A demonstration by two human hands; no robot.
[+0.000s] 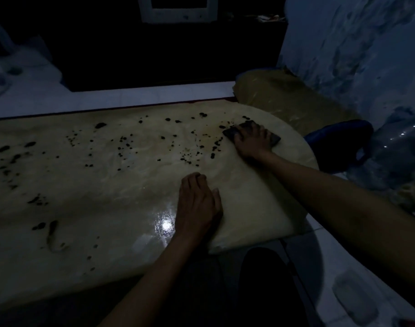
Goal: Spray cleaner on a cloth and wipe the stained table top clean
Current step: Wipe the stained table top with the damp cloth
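The counter fills most of my view, its pale yellowish glossy top spotted with dark stains that scatter from the left end across to the far right; a bright glare of light sits on the near part just beside my left wrist. Past its right end stands a large clear plastic water jug with a blue cap end; I cannot tell whether anything is in it. Behind that end lies a yellowish plastic bag, its contents hidden. My left hand lies flat on the counter near the front edge, fingers straight and together, pressing down and holding nothing. My right hand is stretched to the far right part, fingers spread over a dark cloth and pressing it on the surface beside the nearest stains.
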